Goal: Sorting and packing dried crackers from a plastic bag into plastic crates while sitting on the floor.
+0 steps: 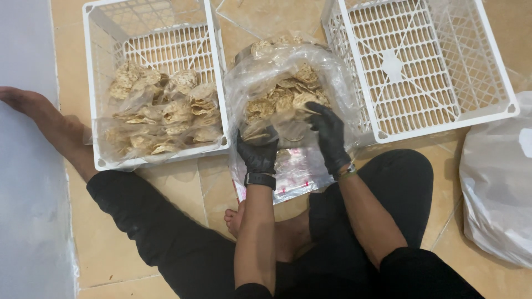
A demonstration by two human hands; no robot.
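Tan tiled floor (pixel 183 188), white crates (pixel 155 83), clear cracker bag (pixel 288 94)

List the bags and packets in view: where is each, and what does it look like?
Big clear bag: centre, between the crates, open, full of pale round crackers; both gloved hands reach in.
Small filled packets: in the left white crate, clear, crinkled, holding tan crackers.
Empty flat bags: on the floor under the hands, clear with red marks.
White sack: right edge, bulging, translucent.

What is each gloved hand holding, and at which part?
The left hand grips a stack of round beige crackers by its near edge. The right hand touches the crackers in the big clear plastic bag; no clear hold.
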